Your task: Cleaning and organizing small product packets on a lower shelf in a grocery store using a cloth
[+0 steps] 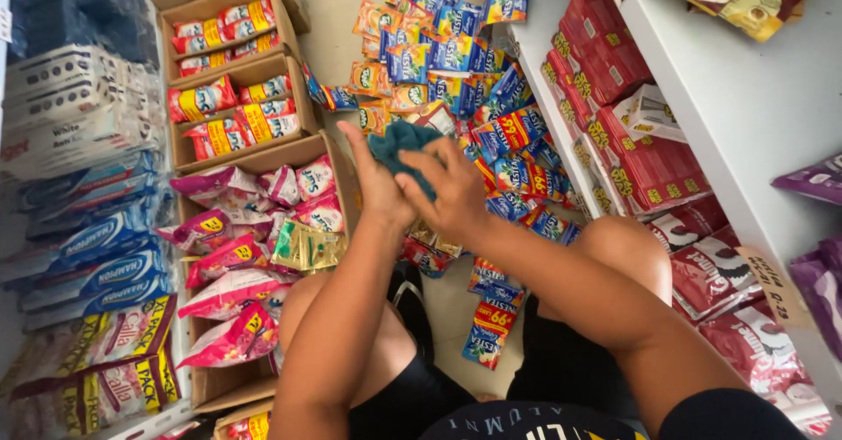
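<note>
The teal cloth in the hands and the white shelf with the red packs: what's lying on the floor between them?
In the head view, a heap of blue and orange sachets covers the floor between the teal cloth and the white shelf.

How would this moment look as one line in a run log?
left hand: holds teal cloth | right hand: on cloth | below: sachets on floor

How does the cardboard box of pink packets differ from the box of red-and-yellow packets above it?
The cardboard box of pink packets lies nearer the left hand; the box of red-and-yellow packets lies farther up the floor. The first holds puffy pink and white bags, the second flatter red, yellow and white ones. Both are open brown cardboard.
</note>
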